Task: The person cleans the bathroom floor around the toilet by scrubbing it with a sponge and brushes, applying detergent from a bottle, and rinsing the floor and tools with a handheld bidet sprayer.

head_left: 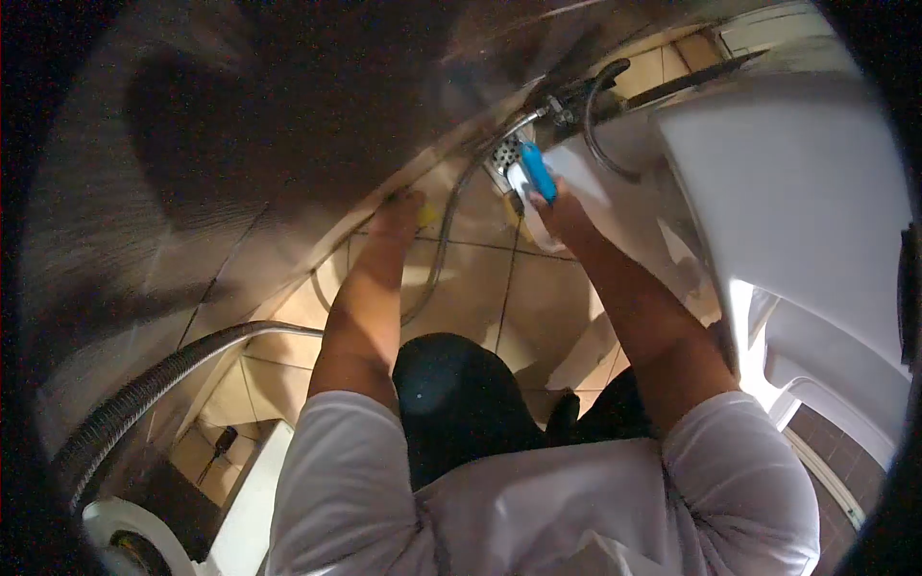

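The right hand (562, 213) grips a light, rigid blue-handled brush (538, 171) by its handle, fingers wrapped; left hand (399, 213) presses a soft yellow sponge (425, 217), fingers unclear

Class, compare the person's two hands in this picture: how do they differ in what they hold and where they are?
The right hand grips a blue-handled tool near the floor drain; the left hand presses something yellow, mostly hidden, where tiled floor meets wall. The right hand reaches further forward, beside the white fixture; the left hand sits nearer, beside the thin hose. Both arms are bare below white sleeves and stretch down to the floor.
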`<state>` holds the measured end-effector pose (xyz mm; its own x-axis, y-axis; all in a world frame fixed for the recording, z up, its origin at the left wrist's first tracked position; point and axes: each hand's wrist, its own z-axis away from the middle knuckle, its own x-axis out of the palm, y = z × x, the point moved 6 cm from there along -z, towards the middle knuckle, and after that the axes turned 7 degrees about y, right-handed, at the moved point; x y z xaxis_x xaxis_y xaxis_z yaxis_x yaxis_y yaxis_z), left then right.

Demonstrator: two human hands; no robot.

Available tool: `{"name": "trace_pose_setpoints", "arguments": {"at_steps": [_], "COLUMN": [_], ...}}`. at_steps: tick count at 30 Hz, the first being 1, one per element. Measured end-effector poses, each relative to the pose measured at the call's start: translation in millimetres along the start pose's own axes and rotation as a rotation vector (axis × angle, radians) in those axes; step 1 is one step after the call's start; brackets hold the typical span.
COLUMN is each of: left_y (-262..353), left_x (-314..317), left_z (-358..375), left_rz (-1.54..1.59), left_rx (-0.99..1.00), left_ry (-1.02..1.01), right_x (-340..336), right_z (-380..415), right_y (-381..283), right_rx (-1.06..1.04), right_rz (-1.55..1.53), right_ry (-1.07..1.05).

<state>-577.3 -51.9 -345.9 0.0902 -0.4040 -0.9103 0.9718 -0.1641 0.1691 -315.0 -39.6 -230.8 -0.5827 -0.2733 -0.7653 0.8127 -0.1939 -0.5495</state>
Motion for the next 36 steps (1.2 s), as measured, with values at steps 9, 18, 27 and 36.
{"name": "trace_pose_setpoints", "arguments": {"at_steps": [9, 18, 27, 36], "left_y": [-9, 4, -23, 62], "left_x": [34, 9, 41, -57], "left_z": [-15, -8, -9, -8], "left_rz": [-0.122, -0.135, 0.376, 0.628], "left_rx": [0.039, 0.042, -0.262, -0.116], "left_ry": [0.034, -0.121, 0.047, 0.563], "right_x": [0, 43, -7, 18], "right_z": [4, 92, 41, 51], "right_y": [-14, 29, 11, 16], "right_rx": [-0.029, -0.365, 0.015, -0.107], "right_rz": [-0.124, 0.118, 0.057, 0.172], "right_ry": [0.008, 0.093, -0.029, -0.185]}}
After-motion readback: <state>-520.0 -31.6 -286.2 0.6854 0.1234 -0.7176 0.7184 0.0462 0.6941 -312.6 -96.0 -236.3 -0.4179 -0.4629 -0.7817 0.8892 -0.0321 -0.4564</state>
